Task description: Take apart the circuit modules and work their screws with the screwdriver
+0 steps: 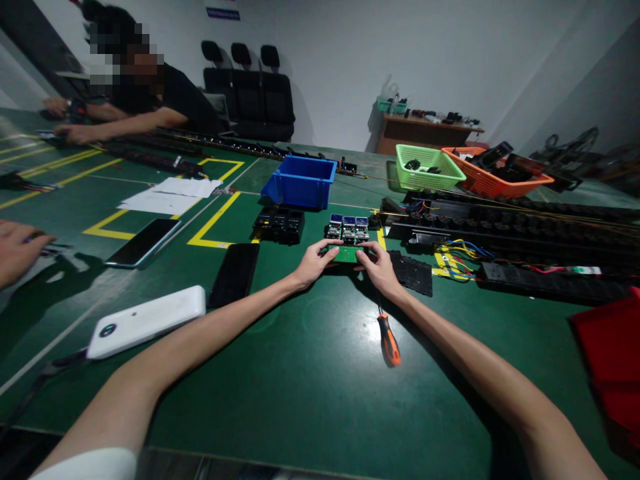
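Note:
A green circuit board (346, 254) with several small display modules (349, 227) along its far side is held between my two hands. My left hand (315, 262) grips its left end, thumb on top. At the right end, my right hand (379, 267) pinches it the same way; the undersides of the fingers are hidden. An orange and black screwdriver (389, 340) lies on the table below my right hand, its shaft pointing toward that hand. Just beyond the right wrist rests a flat black plastic cover (414, 273). A black module housing (279, 225) sits to the left of the board.
A blue bin (305, 181), a green basket (429, 167) and an orange basket (495, 175) stand farther back. Phones (145, 243) and a white power bank (147, 322) lie left. Long black strips (500, 230) with wires lie right. Another person (175, 100) works at far left; another hand (20, 250) shows nearer.

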{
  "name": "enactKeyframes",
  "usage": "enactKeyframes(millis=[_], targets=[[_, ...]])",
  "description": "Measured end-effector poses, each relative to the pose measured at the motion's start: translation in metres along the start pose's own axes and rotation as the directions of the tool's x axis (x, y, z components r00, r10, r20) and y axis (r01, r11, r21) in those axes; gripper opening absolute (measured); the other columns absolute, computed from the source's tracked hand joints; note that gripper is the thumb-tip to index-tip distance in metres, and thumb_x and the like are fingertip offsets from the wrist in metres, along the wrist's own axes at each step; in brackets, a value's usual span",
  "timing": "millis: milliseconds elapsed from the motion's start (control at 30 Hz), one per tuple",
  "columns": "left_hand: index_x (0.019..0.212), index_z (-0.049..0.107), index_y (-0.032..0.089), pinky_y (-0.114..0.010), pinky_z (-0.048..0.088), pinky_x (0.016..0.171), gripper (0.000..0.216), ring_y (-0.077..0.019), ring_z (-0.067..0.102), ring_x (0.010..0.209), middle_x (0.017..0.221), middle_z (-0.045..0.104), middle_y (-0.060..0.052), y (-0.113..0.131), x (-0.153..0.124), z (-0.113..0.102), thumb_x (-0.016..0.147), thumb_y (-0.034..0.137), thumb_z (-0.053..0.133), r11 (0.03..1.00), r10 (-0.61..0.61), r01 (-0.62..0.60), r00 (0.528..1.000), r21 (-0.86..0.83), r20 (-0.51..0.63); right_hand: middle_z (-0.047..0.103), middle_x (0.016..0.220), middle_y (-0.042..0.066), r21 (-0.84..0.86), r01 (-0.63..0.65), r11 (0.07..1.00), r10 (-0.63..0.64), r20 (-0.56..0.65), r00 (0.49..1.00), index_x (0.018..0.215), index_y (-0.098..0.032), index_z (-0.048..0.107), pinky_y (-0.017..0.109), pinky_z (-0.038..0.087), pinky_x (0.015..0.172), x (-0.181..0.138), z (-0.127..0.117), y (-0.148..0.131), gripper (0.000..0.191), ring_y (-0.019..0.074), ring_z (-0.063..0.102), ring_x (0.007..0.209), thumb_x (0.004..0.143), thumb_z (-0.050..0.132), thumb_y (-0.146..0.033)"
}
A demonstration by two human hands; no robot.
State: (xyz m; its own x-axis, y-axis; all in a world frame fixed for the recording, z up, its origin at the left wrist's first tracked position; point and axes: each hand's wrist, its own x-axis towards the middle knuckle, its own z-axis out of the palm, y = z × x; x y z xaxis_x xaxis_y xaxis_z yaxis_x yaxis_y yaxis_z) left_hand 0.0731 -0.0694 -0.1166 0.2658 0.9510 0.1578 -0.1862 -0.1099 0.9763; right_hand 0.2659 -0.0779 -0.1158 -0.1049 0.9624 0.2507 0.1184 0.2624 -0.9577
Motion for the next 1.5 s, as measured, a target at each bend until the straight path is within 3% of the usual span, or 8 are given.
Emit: enactKeyframes(millis=[467,700,1033,1167,1500], targets=[[0.114,0.060,0.017,-0.032,0.054,0.081,0.045,-0.0207,0.062,0.100,0.117,0.060,-0.009,0.0038,-0.0009,0.0009,0.079,0.044,0.067,0.999,0.028,-0.028,0.999,0.023,0.015,0.061,0.109,0.006,0.033,-0.018,0.999,0.019,-0.025,1.000,0.106,-0.022,0.058,0.037,0.062,0.067,0.0014,-0.0001,0.0027,0.039,0.0224,0.063,0.093,0.082,0.058,-0.053],[0.114,0.059,0.017,-0.029,0.052,0.080,0.044,-0.0169,0.062,0.091,0.108,0.062,-0.007,0.0007,-0.0007,-0.0019,0.077,0.038,0.070,0.991,0.084,-0.086,0.996,0.103,0.022,0.062,0.108,0.006,0.036,-0.033,0.999,0.034,-0.017,0.999,0.105,-0.021,0.058,0.038,0.063,0.069,-0.0006,-0.0001,0.0003,0.040,0.0228,0.065,0.094,0.081,0.059,-0.054],[0.118,0.059,0.016,-0.034,0.048,0.093,0.048,-0.0203,0.061,0.104,0.119,0.061,-0.010,-0.0014,0.0006,-0.0030,0.077,0.036,0.071,0.980,0.135,-0.139,0.990,0.143,0.034,0.061,0.105,0.006,0.013,-0.010,1.000,0.010,-0.041,0.999,0.103,-0.021,0.058,0.038,0.063,0.065,-0.0004,0.0003,0.0004,0.040,0.0224,0.065,0.090,0.080,0.060,-0.054],[0.123,0.055,0.018,-0.035,0.046,0.098,0.060,-0.0223,0.057,0.113,0.126,0.057,-0.010,-0.0024,-0.0001,-0.0027,0.069,0.031,0.078,0.969,0.181,-0.190,0.981,0.160,0.070,0.061,0.103,0.006,0.026,-0.009,1.000,0.011,-0.055,0.998,0.102,-0.020,0.057,0.038,0.063,0.064,-0.0011,0.0007,-0.0007,0.040,0.0215,0.065,0.087,0.080,0.060,-0.054],[0.115,0.056,0.019,-0.034,0.048,0.092,0.058,-0.0209,0.060,0.104,0.111,0.060,-0.007,-0.0050,0.0008,-0.0026,0.065,0.033,0.081,0.951,0.210,-0.217,0.976,0.220,0.053,0.061,0.108,0.007,-0.024,-0.004,1.000,0.003,-0.042,0.999,0.105,-0.021,0.058,0.038,0.063,0.064,-0.0030,0.0020,-0.0033,0.041,0.0221,0.065,0.089,0.082,0.057,-0.055]])
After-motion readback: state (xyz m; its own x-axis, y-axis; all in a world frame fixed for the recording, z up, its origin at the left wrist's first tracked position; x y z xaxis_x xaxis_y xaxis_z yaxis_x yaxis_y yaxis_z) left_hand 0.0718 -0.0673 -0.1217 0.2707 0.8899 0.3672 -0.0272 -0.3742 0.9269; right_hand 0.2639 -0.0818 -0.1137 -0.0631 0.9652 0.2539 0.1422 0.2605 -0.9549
